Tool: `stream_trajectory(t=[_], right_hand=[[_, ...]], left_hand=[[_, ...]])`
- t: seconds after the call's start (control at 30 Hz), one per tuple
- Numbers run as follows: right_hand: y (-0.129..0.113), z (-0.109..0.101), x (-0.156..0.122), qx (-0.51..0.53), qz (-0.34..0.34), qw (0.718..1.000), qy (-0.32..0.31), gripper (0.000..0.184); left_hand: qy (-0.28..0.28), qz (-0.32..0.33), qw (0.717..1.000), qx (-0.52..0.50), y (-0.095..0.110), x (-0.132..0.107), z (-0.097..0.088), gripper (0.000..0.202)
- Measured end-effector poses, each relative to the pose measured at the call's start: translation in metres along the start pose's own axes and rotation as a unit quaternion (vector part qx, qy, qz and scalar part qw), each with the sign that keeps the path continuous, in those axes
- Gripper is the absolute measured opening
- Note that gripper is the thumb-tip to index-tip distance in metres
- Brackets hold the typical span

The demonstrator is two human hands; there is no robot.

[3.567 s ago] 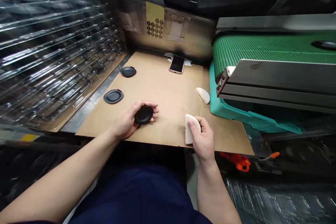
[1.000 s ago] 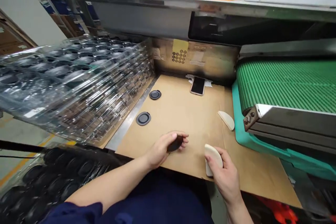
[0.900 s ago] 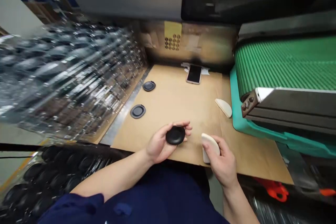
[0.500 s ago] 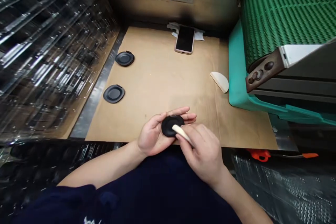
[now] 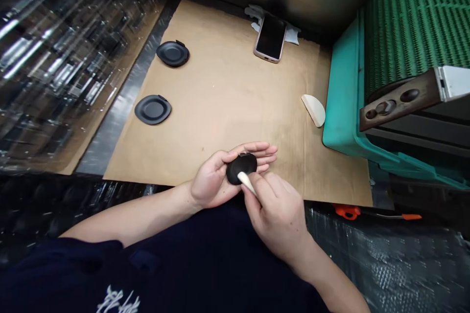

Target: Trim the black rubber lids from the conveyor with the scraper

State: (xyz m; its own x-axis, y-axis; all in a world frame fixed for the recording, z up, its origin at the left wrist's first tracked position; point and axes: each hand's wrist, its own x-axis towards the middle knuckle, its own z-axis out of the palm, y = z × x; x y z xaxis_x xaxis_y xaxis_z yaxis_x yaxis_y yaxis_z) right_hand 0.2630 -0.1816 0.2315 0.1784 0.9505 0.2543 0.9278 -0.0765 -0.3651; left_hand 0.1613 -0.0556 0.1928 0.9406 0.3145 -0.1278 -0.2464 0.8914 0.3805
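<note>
My left hand cradles a round black disc in its palm, fingers curled under it, just above the near edge of the brown cardboard sheet. My right hand is closed on a white flat scraper, whose tip touches the disc's lower edge. Two more black discs lie flat on the left side of the sheet, one nearer and one farther.
A phone lies at the sheet's far edge. A second white scraper rests beside the teal frame of a green conveyor belt. Stacked clear plastic trays fill the left. An orange tool lies below the bench edge.
My right hand has lifted the white scraper off the sheet and brought it to the disc held in my left hand. The view has tilted down and closer.
</note>
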Motion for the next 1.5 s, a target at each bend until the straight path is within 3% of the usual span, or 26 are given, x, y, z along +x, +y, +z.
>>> stream_trajectory(t=[0.2,0.33,0.5,0.67,0.77,0.93,1.13,1.33,1.5], right_hand=[[-0.002,0.008,0.004,0.048,0.023,0.998,0.035,0.014],[-0.007,0.011,0.007,0.077,-0.014,0.997,0.028,0.014],[-0.012,0.014,0.013,0.081,-0.020,0.994,0.067,0.017],[-0.010,0.011,0.014,0.081,-0.047,0.995,0.028,0.015],[-0.009,0.010,0.016,0.065,-0.022,0.996,0.054,0.018],[-0.009,0.008,0.016,0.086,-0.067,0.994,0.029,0.016],[-0.005,0.011,0.015,0.070,-0.040,0.995,0.062,0.019],[-0.011,0.009,0.002,0.122,-0.081,0.989,-0.009,0.017],[-0.010,0.004,0.003,0.132,-0.033,0.989,0.051,0.015]], left_hand=[[-0.018,0.024,1.000,-0.003,0.000,-0.001,0.000,0.050],[-0.020,0.043,0.999,-0.001,-0.001,-0.001,0.001,0.044],[-0.018,0.041,0.999,0.013,-0.001,-0.003,0.001,0.059],[-0.017,0.035,0.999,0.008,-0.001,-0.005,0.000,0.073],[-0.032,0.028,0.999,0.016,-0.001,-0.004,-0.001,0.074],[-0.016,0.026,0.999,0.017,-0.001,-0.005,-0.001,0.078],[-0.024,0.003,0.999,0.040,-0.001,-0.004,-0.001,0.074],[-0.013,0.018,1.000,0.004,0.001,-0.003,0.000,0.077],[-0.013,0.021,1.000,0.004,0.004,-0.003,0.002,0.079]])
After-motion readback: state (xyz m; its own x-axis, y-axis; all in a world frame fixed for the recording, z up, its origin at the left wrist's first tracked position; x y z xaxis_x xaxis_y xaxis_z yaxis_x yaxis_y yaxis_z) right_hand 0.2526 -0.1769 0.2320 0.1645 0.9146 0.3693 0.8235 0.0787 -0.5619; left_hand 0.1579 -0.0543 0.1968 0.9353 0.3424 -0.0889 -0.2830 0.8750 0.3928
